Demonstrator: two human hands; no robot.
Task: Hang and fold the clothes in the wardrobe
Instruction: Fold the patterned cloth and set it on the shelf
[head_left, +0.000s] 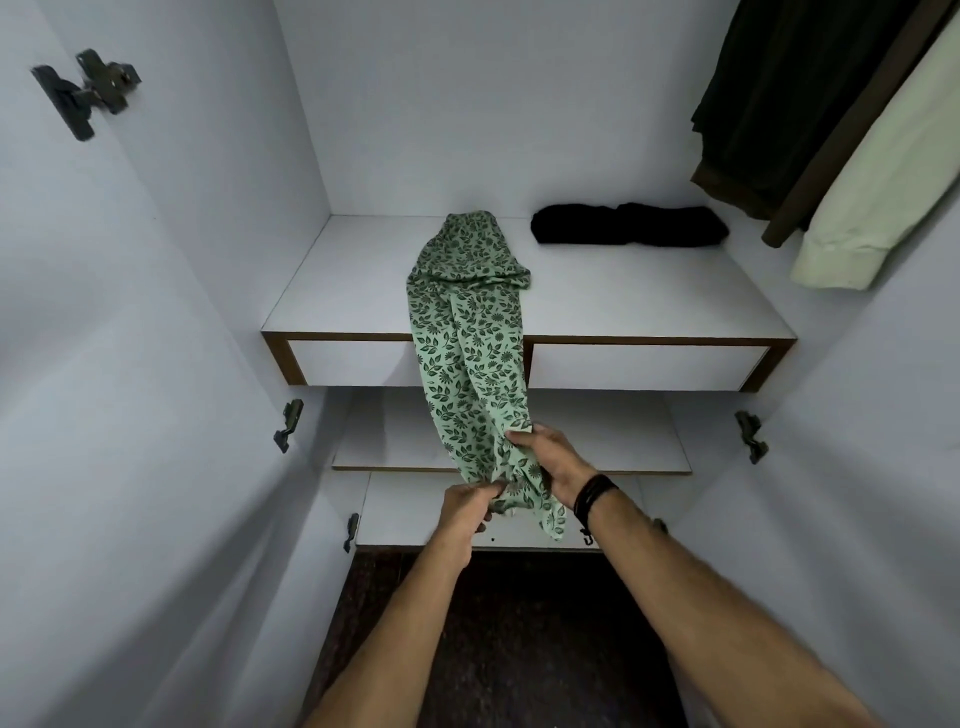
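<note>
A: Status of the green leaf-print garment (470, 332)?

B: Upper part lies on the top shelf (623, 296), left of centre; the rest drapes over the shelf's near edge and hangs down in front of the drawers. Not yet folded, only stretched out lengthwise.

A: Hands?

B: Both at the hanging lower end. Left hand (465, 512) pinches the hem between thumb and fingers. Right hand (550, 460) has its fingers curled round the bunched cloth just beside it. Grip on both sides is closed on fabric, none spread.

A: Done so far?

B: A folded black garment (628, 224) sits at the far right of the same shelf. A dark garment (795, 93) and a cream garment (883, 182) hang at upper right.

A: Remaining?

B: By my reading, the green piece still needs folding and placing.
</note>
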